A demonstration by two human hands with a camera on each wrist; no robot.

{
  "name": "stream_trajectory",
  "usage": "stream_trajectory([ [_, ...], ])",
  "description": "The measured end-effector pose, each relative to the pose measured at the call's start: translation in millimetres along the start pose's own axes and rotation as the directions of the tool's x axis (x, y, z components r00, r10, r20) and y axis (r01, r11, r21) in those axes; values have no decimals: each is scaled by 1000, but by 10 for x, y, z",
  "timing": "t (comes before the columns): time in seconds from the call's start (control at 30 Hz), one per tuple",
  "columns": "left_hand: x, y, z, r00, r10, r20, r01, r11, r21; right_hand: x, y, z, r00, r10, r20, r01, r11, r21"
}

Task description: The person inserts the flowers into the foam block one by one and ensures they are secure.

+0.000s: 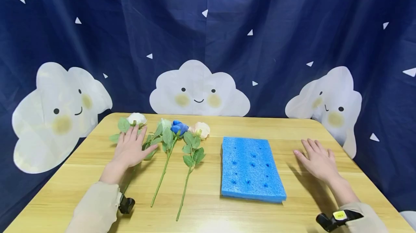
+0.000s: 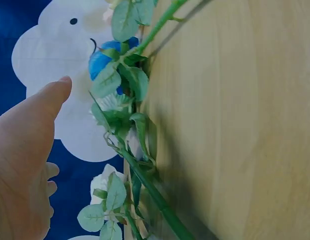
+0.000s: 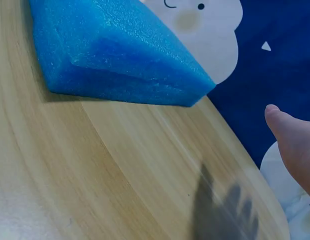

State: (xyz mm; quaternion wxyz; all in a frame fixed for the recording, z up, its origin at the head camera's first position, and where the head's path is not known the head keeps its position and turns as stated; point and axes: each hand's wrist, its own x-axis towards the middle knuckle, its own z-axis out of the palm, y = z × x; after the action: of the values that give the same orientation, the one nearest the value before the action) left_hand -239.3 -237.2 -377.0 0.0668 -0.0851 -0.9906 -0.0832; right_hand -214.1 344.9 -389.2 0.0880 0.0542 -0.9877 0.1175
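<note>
My left hand (image 1: 131, 149) hovers with straight fingers over the stems at the left of the table, holding nothing. Around it lie artificial roses: a white rose (image 1: 137, 118) just beyond the fingertips, a pale greenish-white rose (image 1: 165, 124), a blue rose (image 1: 179, 128) and a pale pink rose (image 1: 200, 130), all with green leaves and stems. Part of the leftmost stems is hidden under the hand and sleeve. Right of the flowers lies a blue foam block (image 1: 251, 168) with several small holes in its top. My right hand (image 1: 317, 159) is spread above the table, apart from the foam.
The wooden table (image 1: 208, 211) has rounded far corners. Behind it hangs a dark blue curtain (image 1: 182, 27) printed with white clouds and triangles. A strapped black camera (image 1: 126, 204) sits on the left wrist, another camera (image 1: 325, 222) on the right.
</note>
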Motion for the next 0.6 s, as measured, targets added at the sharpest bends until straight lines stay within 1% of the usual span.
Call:
stream_trajectory([
  [0.13,-16,13,-18,1000,8,-7,-8,1000,-14,-33,-14,-31,1000,-7,-3,7,1000,23],
  [0.27,-42,16,-28,1000,21,-21,-21,999,-31,-83,-27,-53,999,-30,-38,32,998,49],
  [0.4,-83,27,-37,999,33,-40,-34,998,-44,-153,-55,-69,996,-51,-68,60,989,136],
  [0.5,-119,42,-49,997,39,-69,-43,997,-65,-212,-93,-85,997,-54,-58,67,964,257],
  [0.57,-149,46,-63,995,38,-92,-48,993,-108,-253,-127,-95,998,-54,-40,64,936,346],
  [0.6,-169,42,-72,994,36,-104,-50,990,-132,-274,-147,-98,998,-54,-29,61,917,394],
])
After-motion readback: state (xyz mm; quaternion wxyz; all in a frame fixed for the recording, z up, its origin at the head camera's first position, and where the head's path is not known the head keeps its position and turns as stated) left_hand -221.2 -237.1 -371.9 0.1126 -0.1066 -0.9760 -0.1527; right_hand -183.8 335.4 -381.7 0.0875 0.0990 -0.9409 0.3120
